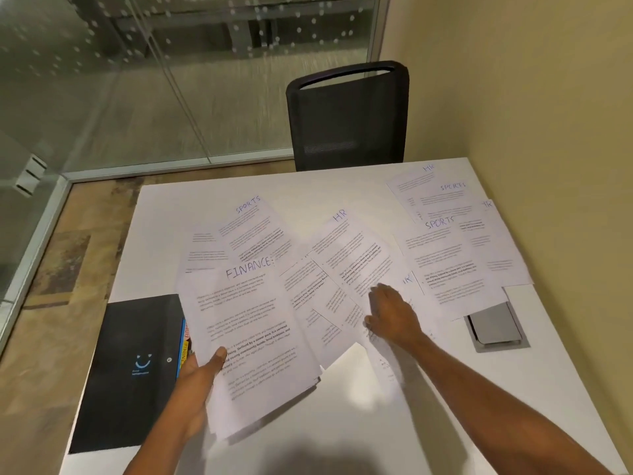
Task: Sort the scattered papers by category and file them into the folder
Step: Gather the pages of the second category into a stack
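Observation:
My left hand [200, 368] grips a stack of sheets headed FINANCE [250, 323] by its left edge, thumb on top, lifted slightly off the white table [342, 416]. My right hand [390, 311] lies on the overlapping papers in the middle, fingers bent over a sheet edge. Loose sheets marked SPORTS [251, 224] and HR [346, 241] lie fanned out beyond the stack. More SPORTS and HR sheets [445, 248] lie at the right. A black folder [137, 368] with a smile logo lies at the left, coloured tabs showing at its right edge.
A black mesh chair [347, 118] stands at the table's far side. A grey cable hatch [495, 327] is set into the table at the right, partly under a sheet. A glass wall runs along the left, a cream wall along the right.

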The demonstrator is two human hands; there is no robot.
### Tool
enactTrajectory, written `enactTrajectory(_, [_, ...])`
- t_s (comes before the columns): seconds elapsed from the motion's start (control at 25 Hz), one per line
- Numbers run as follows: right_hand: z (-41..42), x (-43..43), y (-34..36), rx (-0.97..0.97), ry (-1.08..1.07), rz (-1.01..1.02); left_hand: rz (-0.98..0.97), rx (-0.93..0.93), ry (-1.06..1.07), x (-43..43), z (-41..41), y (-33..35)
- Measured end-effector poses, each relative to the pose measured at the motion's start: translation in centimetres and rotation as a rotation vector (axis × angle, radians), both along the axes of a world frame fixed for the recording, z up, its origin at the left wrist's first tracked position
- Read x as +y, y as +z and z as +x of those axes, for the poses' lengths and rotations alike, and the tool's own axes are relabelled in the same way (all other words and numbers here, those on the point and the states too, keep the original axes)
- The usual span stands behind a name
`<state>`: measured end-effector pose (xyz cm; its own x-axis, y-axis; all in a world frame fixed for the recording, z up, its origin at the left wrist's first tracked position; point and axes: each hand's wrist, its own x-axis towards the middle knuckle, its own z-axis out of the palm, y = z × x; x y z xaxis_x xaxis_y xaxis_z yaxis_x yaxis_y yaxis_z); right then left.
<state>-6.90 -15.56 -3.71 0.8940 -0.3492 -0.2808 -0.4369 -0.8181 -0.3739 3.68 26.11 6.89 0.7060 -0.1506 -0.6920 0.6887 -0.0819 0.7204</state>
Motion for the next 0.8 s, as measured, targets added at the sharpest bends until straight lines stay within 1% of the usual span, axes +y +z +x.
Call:
enactTrajectory(0.04, [1.0, -1.1, -0.6, 0.013, 0.051, -0.08, 0.006, 0.011, 0.003, -0.1, 0.1, -0.2])
enactTrajectory(0.08, [2.0, -2.1, -0.9, 0.04, 0.089, -0.117, 0.012, 0.024, 0.004, -0.2, 0.2, -0.4])
enactTrajectory(0.24, [3.1, -3.9, -2.8, 0.202, 0.148, -0.17, 0.023, 0.032, 0.025, -1.0, 0.5, -0.9])
enactTrajectory(0.28, [2.9, -4.0, -3.1, 0.217, 0.153, -0.179, 0.02, 0.029, 0.032, -1.3, 0.5, -0.8])
enactTrajectory(0.52, [2.4, -4.0, -4.2, 0.069, 0.147, -0.296, 0.049, 0.063, 0.058, -2.4, 0.8, -1.4])
enactTrajectory(0.6, [3.3, -4.0, -3.2, -0.038, 0.092, -0.323, 0.06, 0.077, 0.056, -2.8, 1.0, -1.7])
enactTrajectory(0.68, [4.6, -4.3, -1.9, -0.131, 0.025, -0.3, 0.061, 0.085, 0.061, -3.1, 1.3, -1.8])
enactTrajectory(0.8, [7.7, -5.8, -0.2, -0.178, -0.07, -0.291, 0.062, 0.091, 0.066, -3.5, 1.4, -1.8])
